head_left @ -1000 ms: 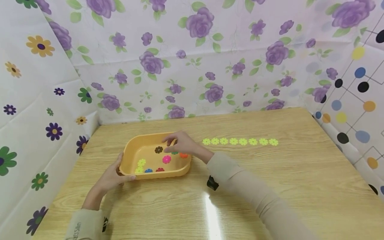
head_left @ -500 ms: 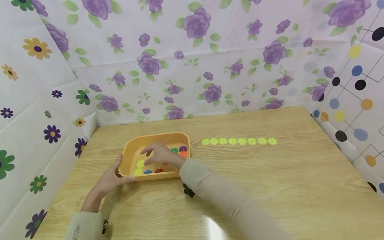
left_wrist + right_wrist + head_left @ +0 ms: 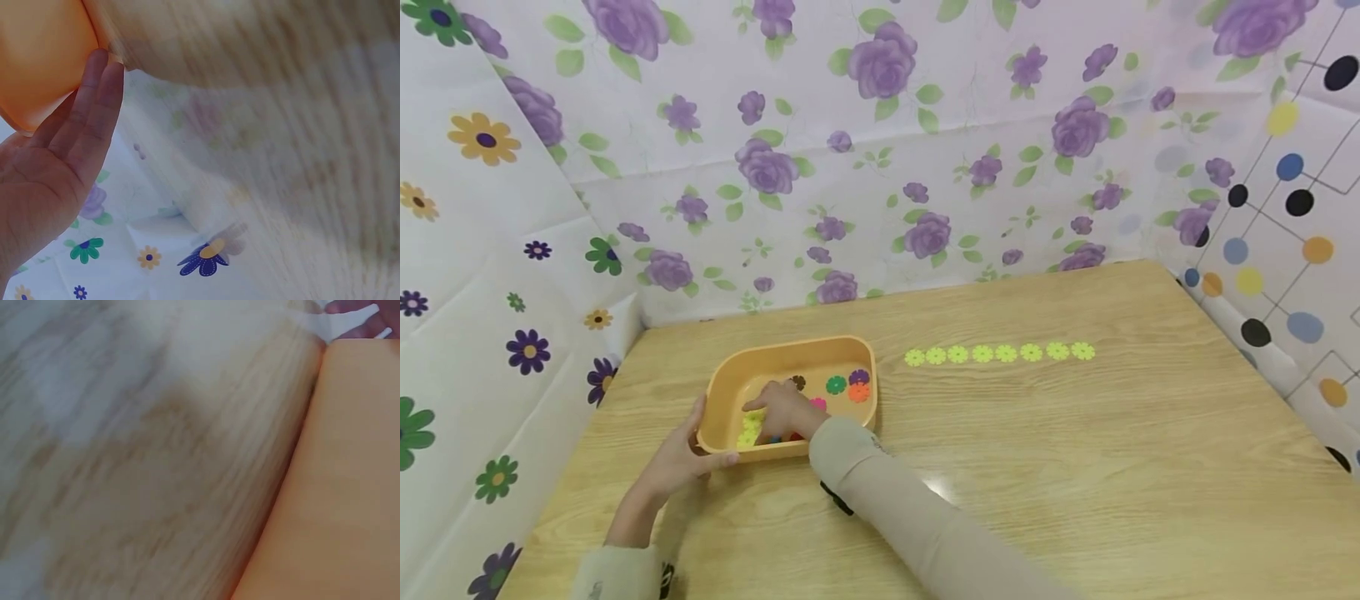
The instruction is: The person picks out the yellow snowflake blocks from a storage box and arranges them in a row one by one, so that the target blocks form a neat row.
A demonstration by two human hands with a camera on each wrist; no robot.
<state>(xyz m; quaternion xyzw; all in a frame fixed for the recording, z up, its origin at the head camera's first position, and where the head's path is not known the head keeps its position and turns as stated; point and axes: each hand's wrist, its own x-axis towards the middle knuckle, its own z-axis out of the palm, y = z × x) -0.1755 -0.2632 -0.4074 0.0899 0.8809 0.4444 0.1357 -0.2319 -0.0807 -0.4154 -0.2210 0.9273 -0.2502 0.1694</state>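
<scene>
An orange-yellow plastic basket (image 3: pixel 790 361) sits on the table, left of the middle. My left hand (image 3: pixel 676 462) holds its front left corner, thumb along the front rim; in the left wrist view the fingers (image 3: pixel 87 119) lie against the basket's outer wall (image 3: pixel 40 56). Inside the basket, my right hand (image 3: pixel 784 408) reaches down over yellow flower-shaped discs (image 3: pixel 748 435), thumb and forefinger spread apart. Green (image 3: pixel 836 384), purple (image 3: pixel 859 377) and orange (image 3: pixel 859 392) discs lie at the right end. A brown disc (image 3: pixel 799 382) and a pink disc (image 3: pixel 817 404) are partly covered by my right hand.
Several yellow flower-shaped discs (image 3: pixel 982 354) form a straight row on the wooden table (image 3: pixel 1075 467), right of the basket. Flower-patterned sheeting (image 3: pixel 880 208) closes off the back and left; dotted sheeting (image 3: pixel 1285 292) stands on the right.
My right hand has moved left and forward-down across the basket, from near the brown disc to the yellow discs. My left hand has stayed at the basket's corner.
</scene>
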